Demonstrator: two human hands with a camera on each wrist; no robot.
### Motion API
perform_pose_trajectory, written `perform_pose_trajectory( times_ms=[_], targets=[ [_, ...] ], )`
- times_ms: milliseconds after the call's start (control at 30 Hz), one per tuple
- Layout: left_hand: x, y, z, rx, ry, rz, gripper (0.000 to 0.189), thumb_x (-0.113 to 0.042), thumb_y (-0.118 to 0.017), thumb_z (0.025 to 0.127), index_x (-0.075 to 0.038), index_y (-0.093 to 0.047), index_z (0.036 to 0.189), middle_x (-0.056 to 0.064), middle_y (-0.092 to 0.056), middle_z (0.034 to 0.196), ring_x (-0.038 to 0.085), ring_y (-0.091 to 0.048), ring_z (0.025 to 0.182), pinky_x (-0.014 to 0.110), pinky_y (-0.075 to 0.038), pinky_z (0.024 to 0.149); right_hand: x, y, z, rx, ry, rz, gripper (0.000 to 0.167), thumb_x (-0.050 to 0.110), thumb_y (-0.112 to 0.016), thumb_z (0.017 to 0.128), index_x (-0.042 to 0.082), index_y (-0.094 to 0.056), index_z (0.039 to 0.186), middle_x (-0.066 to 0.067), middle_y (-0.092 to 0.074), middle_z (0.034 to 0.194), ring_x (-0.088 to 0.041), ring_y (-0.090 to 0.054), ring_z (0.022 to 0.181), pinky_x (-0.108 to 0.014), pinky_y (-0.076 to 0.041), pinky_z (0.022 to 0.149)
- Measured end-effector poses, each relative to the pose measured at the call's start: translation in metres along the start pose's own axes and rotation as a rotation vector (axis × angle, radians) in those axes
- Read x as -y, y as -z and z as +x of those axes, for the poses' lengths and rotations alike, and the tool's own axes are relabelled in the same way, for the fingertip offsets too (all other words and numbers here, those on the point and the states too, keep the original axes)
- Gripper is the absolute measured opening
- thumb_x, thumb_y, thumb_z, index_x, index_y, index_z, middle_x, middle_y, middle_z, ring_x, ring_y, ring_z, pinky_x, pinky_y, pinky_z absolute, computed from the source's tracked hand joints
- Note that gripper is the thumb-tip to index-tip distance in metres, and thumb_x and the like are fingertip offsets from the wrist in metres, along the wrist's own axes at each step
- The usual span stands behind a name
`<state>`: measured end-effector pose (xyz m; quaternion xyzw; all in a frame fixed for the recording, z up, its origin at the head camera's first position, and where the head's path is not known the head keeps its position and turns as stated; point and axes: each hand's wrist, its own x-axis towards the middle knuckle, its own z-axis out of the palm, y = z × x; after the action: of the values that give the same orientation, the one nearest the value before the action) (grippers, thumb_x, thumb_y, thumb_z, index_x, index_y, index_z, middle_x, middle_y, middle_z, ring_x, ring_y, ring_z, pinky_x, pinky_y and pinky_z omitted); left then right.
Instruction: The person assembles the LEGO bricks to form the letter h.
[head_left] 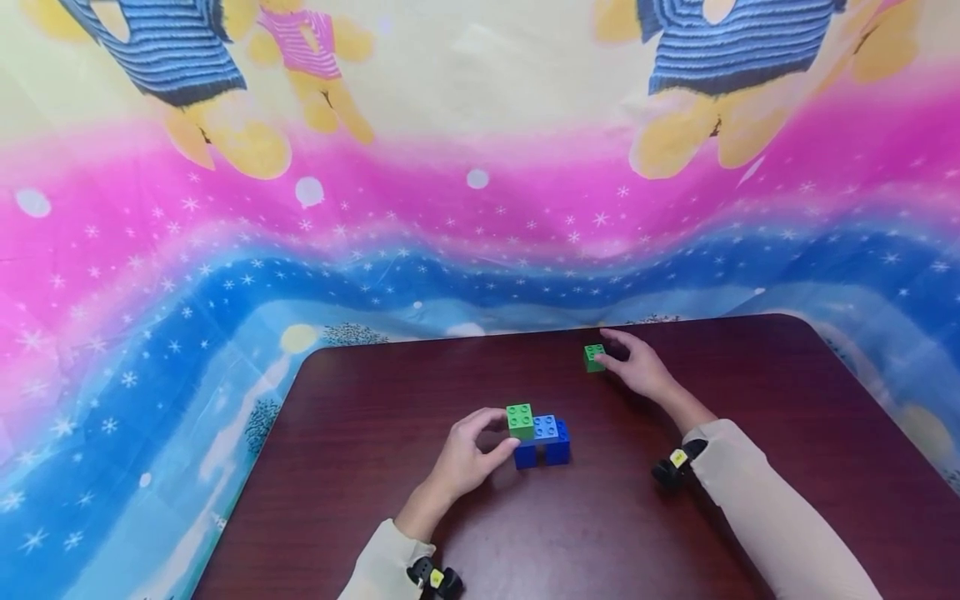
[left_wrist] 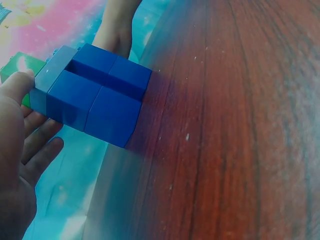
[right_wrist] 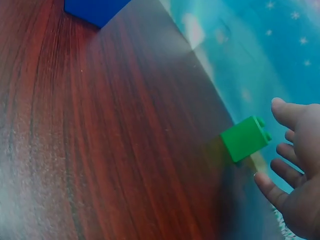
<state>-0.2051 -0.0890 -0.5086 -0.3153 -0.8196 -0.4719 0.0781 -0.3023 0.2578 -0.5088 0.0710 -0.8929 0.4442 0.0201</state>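
Observation:
A small blue brick build (head_left: pixel 545 451) stands on the table: two dark blue columns with a gap between them and a lighter blue brick (head_left: pixel 545 427) laid across the top. At its upper left end sits a green brick (head_left: pixel 520 422). My left hand (head_left: pixel 467 454) holds this green brick between thumb and index finger, the other fingers spread below, as the left wrist view shows. Toward the back of the table stands a second green brick (right_wrist: pixel 246 139) with studs. My right hand (head_left: pixel 637 364) is beside it, fingers spread and thumb close to its studded end.
The dark red-brown wooden table (head_left: pixel 600 517) has rounded back corners. Behind and beside it hangs a colourful cloth (head_left: pixel 450 200) printed with bears and snowflakes. Each wrist wears a black strap device (head_left: pixel 678 462).

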Motion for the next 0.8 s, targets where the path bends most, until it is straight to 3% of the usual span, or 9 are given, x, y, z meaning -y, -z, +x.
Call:
perform_pose_trajectory(
  times_ms=[300, 800],
  targets=[
    [0.0, 0.0, -0.001, -0.006, 0.018, -0.017, 0.034, -0.022, -0.077, 0.093, -0.01, -0.068, 0.123, 0.004, -0.07, 0.115, 0.02, -0.066, 0.107, 0.043, -0.059, 0.088, -0.007, -0.009, -0.002, 0.012, -0.015, -0.053, 0.06, 0.021, -0.066, 0.102, 0.002, -0.043, 0.153, -0.027, -0.045, 0.151, -0.047, -0.042, 0.137, -0.063, -0.038, 0.108],
    [0.0, 0.0, -0.002, -0.004, 0.035, -0.026, 0.034, -0.024, -0.078, 0.093, -0.01, -0.068, 0.123, 0.005, -0.07, 0.116, 0.021, -0.066, 0.108, 0.049, -0.058, 0.088, -0.014, -0.021, -0.006, -0.083, 0.015, -0.064, 0.044, 0.015, -0.071, 0.098, 0.0, -0.056, 0.136, -0.025, -0.063, 0.126, -0.041, -0.06, 0.114, -0.055, -0.05, 0.091]
  ],
)
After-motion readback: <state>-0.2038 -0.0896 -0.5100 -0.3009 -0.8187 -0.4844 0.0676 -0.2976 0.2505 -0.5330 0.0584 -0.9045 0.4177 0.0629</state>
